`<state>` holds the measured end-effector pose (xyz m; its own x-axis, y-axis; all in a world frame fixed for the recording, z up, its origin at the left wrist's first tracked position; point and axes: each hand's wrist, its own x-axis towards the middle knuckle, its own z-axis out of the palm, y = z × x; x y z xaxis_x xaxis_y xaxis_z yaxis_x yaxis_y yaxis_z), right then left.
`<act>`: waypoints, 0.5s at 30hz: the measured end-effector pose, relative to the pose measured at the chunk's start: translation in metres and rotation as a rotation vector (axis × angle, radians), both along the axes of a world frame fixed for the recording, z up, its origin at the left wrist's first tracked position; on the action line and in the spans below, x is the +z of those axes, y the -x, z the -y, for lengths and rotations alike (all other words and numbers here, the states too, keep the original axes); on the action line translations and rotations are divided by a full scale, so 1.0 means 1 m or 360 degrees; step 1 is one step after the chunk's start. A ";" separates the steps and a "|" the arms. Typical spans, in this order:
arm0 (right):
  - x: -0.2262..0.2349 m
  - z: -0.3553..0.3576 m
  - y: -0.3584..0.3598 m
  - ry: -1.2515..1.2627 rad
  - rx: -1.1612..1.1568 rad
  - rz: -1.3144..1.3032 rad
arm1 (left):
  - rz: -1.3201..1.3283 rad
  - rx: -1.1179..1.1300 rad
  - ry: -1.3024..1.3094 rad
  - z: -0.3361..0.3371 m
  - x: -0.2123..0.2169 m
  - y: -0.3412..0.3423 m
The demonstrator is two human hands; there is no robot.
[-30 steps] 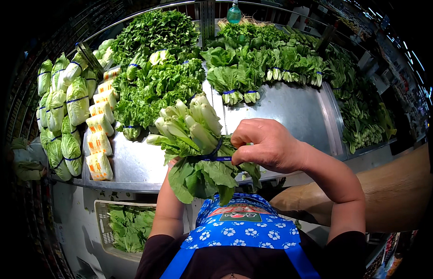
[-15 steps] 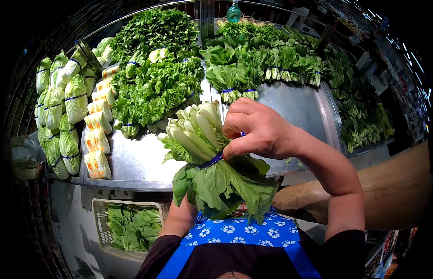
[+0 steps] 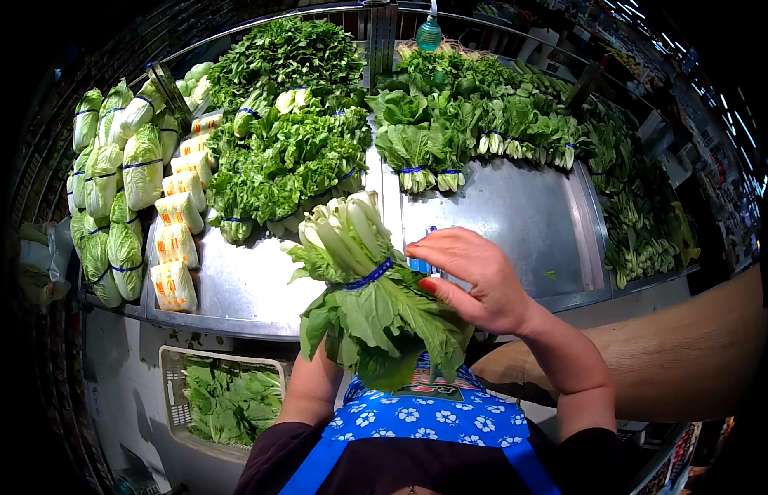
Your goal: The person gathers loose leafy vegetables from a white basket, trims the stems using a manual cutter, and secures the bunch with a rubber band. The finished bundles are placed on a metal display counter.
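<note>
A bunch of leafy greens [image 3: 388,318] is held up in front of me, pale stalks up and broad leaves hanging down. A blue band [image 3: 366,276] wraps around its middle. My left forearm [image 3: 314,388] rises behind the leaves. The left hand itself is hidden by the bunch, which it appears to be holding. Just right of the stalks is my right hand [image 3: 487,280], its thumb and fingers apart with nothing gripped. Beyond its fingertips shows a small blue and white object [image 3: 423,262], partly covered; its kind I cannot make out.
Leafy greens [image 3: 285,140] and banded bunches [image 3: 425,153] lie on the metal display table [image 3: 508,223]. At left are napa cabbages [image 3: 142,169] and wrapped white packs [image 3: 174,285]. Below stands a crate [image 3: 165,388] of leaves. A green bottle [image 3: 428,33] hangs behind.
My right hand has come off the band, and its fingers have opened beside the bunch. The bunch has dropped slightly and its leaves have shifted left. The whole view has shifted slightly.
</note>
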<state>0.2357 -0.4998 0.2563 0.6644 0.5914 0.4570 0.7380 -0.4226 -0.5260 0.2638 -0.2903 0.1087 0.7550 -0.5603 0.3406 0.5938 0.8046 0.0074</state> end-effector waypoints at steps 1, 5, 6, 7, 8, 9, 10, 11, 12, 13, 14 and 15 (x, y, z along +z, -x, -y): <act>-0.005 -0.002 0.003 -0.0016 -0.0012 -0.0048 | 0.0007 0.0005 -0.0030 0.000 0.000 0.000; -0.022 -0.002 0.007 -0.0089 -0.0134 -0.0512 | 0.0097 0.0110 -0.0387 -0.009 -0.002 -0.002; -0.031 0.000 0.003 -0.0174 -0.0178 -0.0656 | 0.0144 0.0173 -0.0545 -0.012 -0.002 -0.003; -0.044 0.003 0.000 -0.0258 -0.0236 -0.0806 | 0.0195 0.0309 -0.0837 -0.009 -0.006 -0.008; -0.060 0.005 -0.008 -0.0495 -0.0231 -0.0932 | 0.0314 0.0395 -0.1166 -0.004 -0.001 -0.011; -0.071 0.005 -0.014 -0.0761 -0.0146 -0.1115 | 0.0434 0.0481 -0.1494 0.000 0.006 -0.011; -0.086 0.007 -0.017 -0.0862 -0.0191 -0.1358 | 0.0483 0.0451 -0.1594 0.009 0.011 -0.009; -0.101 0.009 -0.019 -0.0960 -0.0233 -0.1594 | 0.0485 0.0477 -0.1689 0.020 0.018 -0.003; -0.113 0.012 -0.020 -0.1214 -0.0210 -0.1791 | 0.0411 0.0412 -0.1745 0.026 0.015 -0.003; -0.125 0.015 -0.021 -0.1477 -0.0184 -0.1988 | 0.0334 0.0343 -0.1805 0.030 0.011 -0.003; -0.135 0.016 -0.021 -0.1563 -0.0270 -0.2117 | 0.0297 0.0273 -0.1861 0.032 0.011 -0.001; -0.147 0.019 -0.019 -0.1600 -0.0272 -0.2106 | 0.0261 0.0200 -0.1914 0.034 0.012 0.000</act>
<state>0.2552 -0.5186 0.1090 0.8978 0.3153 -0.3075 -0.4231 0.4239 -0.8008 0.2642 -0.3238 0.1203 0.8233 -0.5103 -0.2486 0.4344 0.2845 0.8546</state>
